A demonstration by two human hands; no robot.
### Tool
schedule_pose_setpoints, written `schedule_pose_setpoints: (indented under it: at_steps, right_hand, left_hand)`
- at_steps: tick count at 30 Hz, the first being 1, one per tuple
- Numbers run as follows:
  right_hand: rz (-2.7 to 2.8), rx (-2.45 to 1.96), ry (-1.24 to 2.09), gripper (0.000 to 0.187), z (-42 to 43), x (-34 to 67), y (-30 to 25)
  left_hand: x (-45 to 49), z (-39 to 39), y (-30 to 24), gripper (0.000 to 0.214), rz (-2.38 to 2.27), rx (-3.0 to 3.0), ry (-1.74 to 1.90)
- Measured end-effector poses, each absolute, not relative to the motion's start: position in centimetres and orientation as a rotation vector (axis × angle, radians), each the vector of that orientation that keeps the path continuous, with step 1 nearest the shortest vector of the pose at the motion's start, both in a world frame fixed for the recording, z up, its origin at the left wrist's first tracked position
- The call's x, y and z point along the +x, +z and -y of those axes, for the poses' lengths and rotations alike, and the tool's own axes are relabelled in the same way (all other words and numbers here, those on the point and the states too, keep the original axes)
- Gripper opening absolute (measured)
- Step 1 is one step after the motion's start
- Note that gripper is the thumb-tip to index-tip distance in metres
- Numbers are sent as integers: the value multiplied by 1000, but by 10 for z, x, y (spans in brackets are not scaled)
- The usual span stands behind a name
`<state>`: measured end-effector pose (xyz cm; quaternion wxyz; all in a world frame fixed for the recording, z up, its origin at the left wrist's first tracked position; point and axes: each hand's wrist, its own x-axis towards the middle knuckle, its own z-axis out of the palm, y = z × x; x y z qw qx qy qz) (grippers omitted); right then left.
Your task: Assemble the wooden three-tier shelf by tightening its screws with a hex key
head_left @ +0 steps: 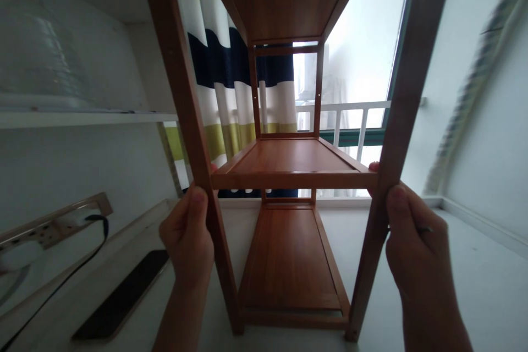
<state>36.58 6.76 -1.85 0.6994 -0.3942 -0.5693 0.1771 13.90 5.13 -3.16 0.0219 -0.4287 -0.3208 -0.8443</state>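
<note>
A brown wooden shelf rack (295, 180) stands upright in front of me, with top, middle and bottom boards between its posts. My left hand (187, 231) grips the near left post at the height of the middle board, thumb on the front face. On the near right post, at about the same height, my right hand (414, 236) is closed in the same way. Fingertips of both hands show behind the posts, beside the middle board. A thin dark object (424, 229) sticks out by the right hand's curled fingers; I cannot make out what it is.
A dark phone (121, 297) lies on the white surface at left, near a power strip (53, 228) with a black cable. Above it is a white wall shelf (86, 119) holding a clear container (37, 49). Behind the rack are a striped curtain (206, 60) and white railing (350, 105).
</note>
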Motion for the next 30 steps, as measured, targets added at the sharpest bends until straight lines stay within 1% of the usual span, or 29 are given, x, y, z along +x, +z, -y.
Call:
schedule_pose_setpoints:
  at_steps: [4, 10, 14, 17, 20, 23, 25, 26, 28, 29, 30]
  right_hand:
    - [1241, -894, 401, 30, -67, 364, -18]
    - [1321, -833, 386, 34, -70, 368, -19]
    - [1352, -819, 379, 42, -72, 369, -19]
    - [1400, -815, 461, 49, -75, 373, -22]
    - [1542, -823, 511, 59, -81, 386, -26]
    - [1616, -931, 589, 70, -88, 406, -32]
    - [1536, -1001, 593, 71, -93, 422, -39]
    - [1482, -1032, 550, 70, -95, 430, -45]
    - [1424, -1119, 433, 66, -99, 445, -65]
    - [1450, -1170, 411, 62, -102, 452, -79]
    - [1535, -1182, 476, 58, -105, 457, -95]
  left_hand:
    - [140, -51, -31, 20, 968, -1312, -2641]
    - [138, -53, -32, 22, 997, -1287, -2612]
    - [135, -57, -32, 15, 908, -1265, -2604]
    - [133, -60, -31, 9, 807, -1276, -2599]
    - [128, -60, -31, 9, 783, -1364, -2610]
    - [114, -56, -39, 20, 794, -1541, -2553]
    - [99, -51, -53, 30, 893, -1681, -2377]
    - [91, -48, -63, 35, 986, -1826, -2260]
    - [75, -42, -88, 38, 1153, -1966, -2159]
    - [68, -38, -103, 42, 1230, -2026, -2094]
    - [62, -35, -119, 44, 1301, -2079, -2020]
